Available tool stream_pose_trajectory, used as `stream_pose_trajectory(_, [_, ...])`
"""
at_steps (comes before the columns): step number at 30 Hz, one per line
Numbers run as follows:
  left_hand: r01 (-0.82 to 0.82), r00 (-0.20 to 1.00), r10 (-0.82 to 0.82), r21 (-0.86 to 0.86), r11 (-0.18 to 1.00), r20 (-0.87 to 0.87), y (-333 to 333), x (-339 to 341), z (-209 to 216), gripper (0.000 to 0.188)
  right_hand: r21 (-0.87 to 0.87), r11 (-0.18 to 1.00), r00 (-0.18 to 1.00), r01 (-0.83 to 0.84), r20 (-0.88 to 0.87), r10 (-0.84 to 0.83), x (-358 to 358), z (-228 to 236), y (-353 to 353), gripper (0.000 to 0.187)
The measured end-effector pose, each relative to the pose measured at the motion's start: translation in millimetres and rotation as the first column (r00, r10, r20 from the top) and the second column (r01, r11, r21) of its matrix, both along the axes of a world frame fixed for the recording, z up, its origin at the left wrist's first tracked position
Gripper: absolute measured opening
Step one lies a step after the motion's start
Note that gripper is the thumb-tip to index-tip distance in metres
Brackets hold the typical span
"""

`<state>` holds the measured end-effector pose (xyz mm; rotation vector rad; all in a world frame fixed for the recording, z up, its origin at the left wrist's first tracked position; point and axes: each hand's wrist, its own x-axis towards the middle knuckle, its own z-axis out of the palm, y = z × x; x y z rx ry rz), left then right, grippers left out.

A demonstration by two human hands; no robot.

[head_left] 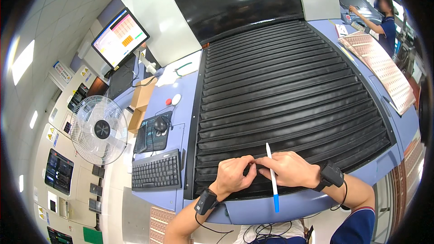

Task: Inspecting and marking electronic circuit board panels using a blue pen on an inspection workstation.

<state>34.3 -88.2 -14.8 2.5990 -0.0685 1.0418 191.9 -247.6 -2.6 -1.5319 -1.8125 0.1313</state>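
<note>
A white marker pen (pixel 273 177) with a blue end runs across the fingers of my right hand (pixel 294 168), its white tip pointing away from me and the blue end toward me. My right hand is closed, with the pen tucked between its fingers. Beside it, my left hand (pixel 231 176) is curled, thumb and fingers drawn together. The fingertips of both hands meet or nearly meet; anything small between them is hidden. Both hands hover over the near edge of a black pleated bellows cover (pixel 280 95) on a large machine. Each wrist wears a black strapped device with a cable.
On the left lie a black keyboard (pixel 156 171), a mouse (pixel 161 124), a red button (pixel 168 102) and an open cardboard box (pixel 142 95). A monitor (pixel 120 37) and a fan (pixel 102 129) stand beyond. Copper-patterned panels (pixel 382 65) rest at right; another person (pixel 388 29) works farther off.
</note>
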Motion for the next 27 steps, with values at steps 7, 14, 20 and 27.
stream_pose_trajectory(7, [-0.029,1.000,0.029,-0.057,0.998,0.002,6.8,-3.4,6.9,0.017,0.045,0.999,1.000,0.008,-0.012,-0.007,3.7,-1.3,0.4,0.029])
stream_pose_trajectory(14, [-0.158,0.973,0.177,-0.128,0.979,0.149,25.0,1.0,3.0,0.014,0.062,0.996,0.998,0.067,0.009,-0.068,9.0,2.3,0.4,0.027])
stream_pose_trajectory(20, [-0.245,0.964,0.251,-0.072,0.967,0.085,34.5,-3.9,11.6,0.012,0.046,0.995,0.995,0.094,0.024,-0.095,15.9,10.8,0.4,0.028])
stream_pose_trajectory(27, [-0.467,0.881,0.469,-0.256,0.846,-0.058,63.9,-9.2,24.7,0.010,0.116,0.958,0.963,0.264,-0.082,-0.255,43.4,8.7,3.2,0.024])
